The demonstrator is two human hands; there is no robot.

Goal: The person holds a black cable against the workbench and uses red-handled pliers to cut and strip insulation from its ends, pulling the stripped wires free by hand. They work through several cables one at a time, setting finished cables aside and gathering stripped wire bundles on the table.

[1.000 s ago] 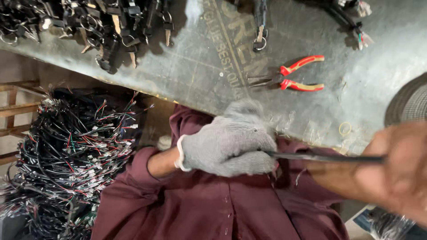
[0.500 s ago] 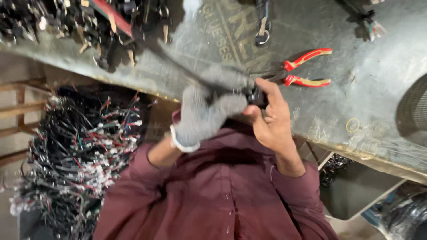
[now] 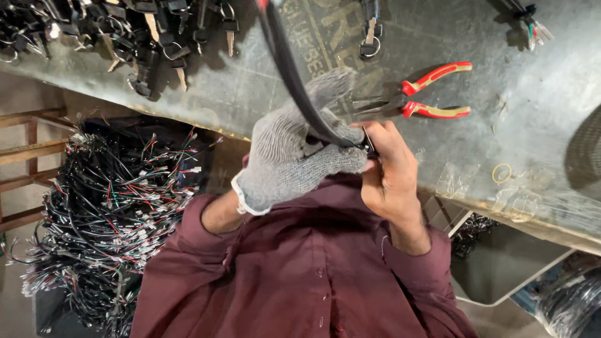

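A black sleeved cable [image 3: 291,75] runs from the top edge down to my hands, just above the near edge of the grey workbench [image 3: 250,87]. My left hand [image 3: 294,150], in a grey knit glove, is closed around the cable's lower part. My bare right hand [image 3: 388,169] pinches the cable's end right beside the glove, and the two hands touch. Red and yellow handled pliers [image 3: 432,94] lie on the bench just beyond my right hand.
Several black-headed keys [image 3: 150,37] lie at the bench's far left, and one key on a ring [image 3: 369,37] sits at top centre. A yellow rubber band [image 3: 501,173] lies on the right. A big heap of wire harnesses [image 3: 106,213] sits low on the left.
One second ago my right hand held the cable stretched out to the right. It has since come in against the gloved left hand, and the cable now rises toward the top of the view.
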